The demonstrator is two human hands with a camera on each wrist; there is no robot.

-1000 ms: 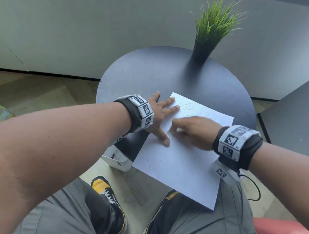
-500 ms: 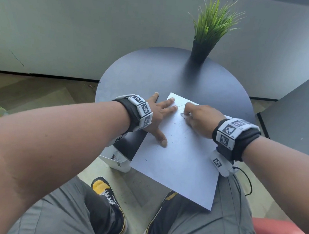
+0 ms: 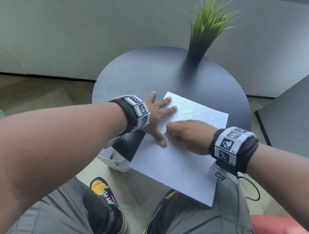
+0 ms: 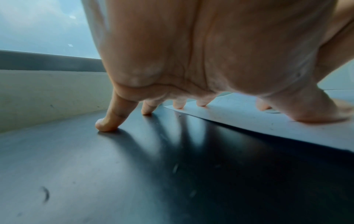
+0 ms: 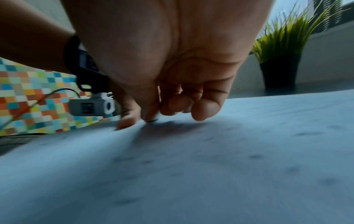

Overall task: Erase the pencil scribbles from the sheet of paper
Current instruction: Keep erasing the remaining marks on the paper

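A white sheet of paper lies on the round dark table, its near end hanging over the edge above my knees. Faint pencil scribbles run across its far part. My left hand lies flat with fingers spread, thumb and two fingers pressing the sheet's left edge, the others on the table. My right hand is curled just beside the left thumb, fingertips pinching a small eraser, almost wholly hidden, against the paper.
A potted grass plant stands at the table's far edge. A white container sits on the floor under the table's left side. Another dark tabletop is at the right, a red seat beside my leg.
My right hand slid from the sheet's far edge back toward me and left, stopping next to the left thumb; the scribbles are uncovered again. The left hand stayed put.
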